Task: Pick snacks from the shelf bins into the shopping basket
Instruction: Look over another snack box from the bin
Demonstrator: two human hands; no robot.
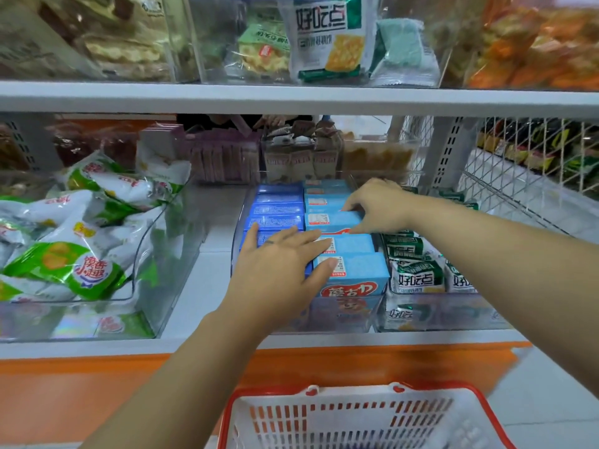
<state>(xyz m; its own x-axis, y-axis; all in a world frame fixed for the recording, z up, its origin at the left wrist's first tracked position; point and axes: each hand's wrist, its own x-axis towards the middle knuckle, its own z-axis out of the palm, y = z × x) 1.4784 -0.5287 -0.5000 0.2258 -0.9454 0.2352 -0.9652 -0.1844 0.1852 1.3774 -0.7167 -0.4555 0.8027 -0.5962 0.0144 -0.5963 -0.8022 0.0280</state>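
the left hand [278, 264] lay flat on the near boxes [353, 270], fingers straight and slightly apart, probably steadying the row. the right hand [379, 202] pinched a far box [330, 218] in the middle bin [236, 241], likely to lift it; its fingertips were partly hidden. the basket [353, 388] sat below, its near side cut off.

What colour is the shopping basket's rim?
The shopping basket's rim is red; the head view shows it best.
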